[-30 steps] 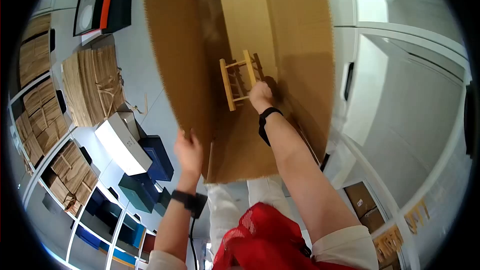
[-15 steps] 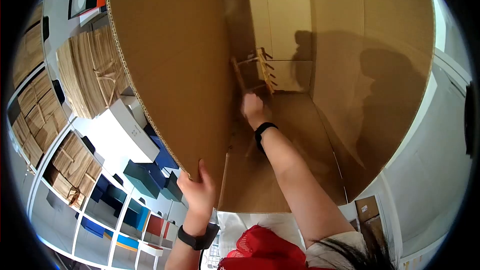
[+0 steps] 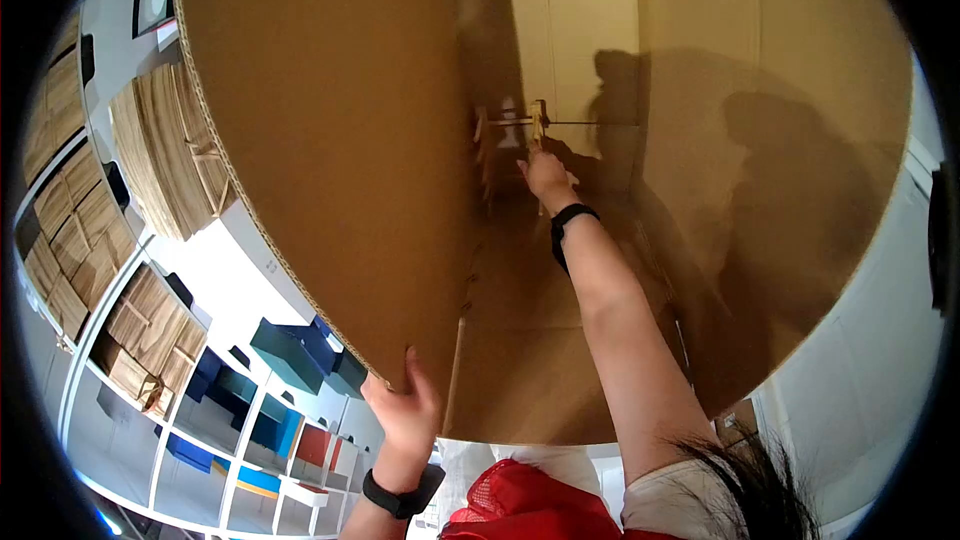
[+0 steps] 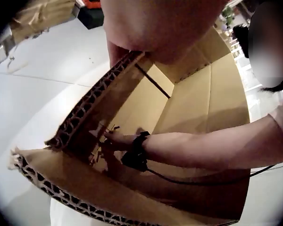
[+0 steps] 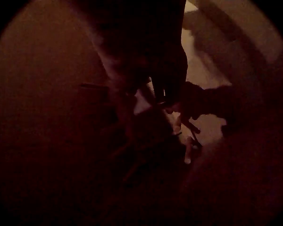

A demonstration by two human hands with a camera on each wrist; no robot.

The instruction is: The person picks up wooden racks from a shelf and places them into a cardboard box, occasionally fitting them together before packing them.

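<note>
A large open cardboard box [image 3: 330, 140] fills much of the head view. Deep inside it, at the far end, is a small light wooden rack with pegs [image 3: 538, 118], held by its near right part in my right hand [image 3: 548, 180]. My left hand [image 3: 405, 415] grips the box's near left edge, thumb on the inner side. In the left wrist view, the left hand [image 4: 155, 28] covers part of the corrugated edge [image 4: 94, 99]. The right wrist view is very dark; the right hand [image 5: 146, 61] and rack pegs [image 5: 188, 153] show faintly, fingertips partly hidden.
Left of the box are a wood-grain bundle [image 3: 165, 150], a white box [image 3: 255, 265] and dark green boxes [image 3: 285, 355]. White shelving [image 3: 225, 490] with boxes stands at lower left. A cable [image 4: 193, 181] trails from the right wrist in the left wrist view.
The head view has come closer over the box. My left hand has taken hold of its edge. My right hand's grip on the rack looks different, and the rack now appears turned.
</note>
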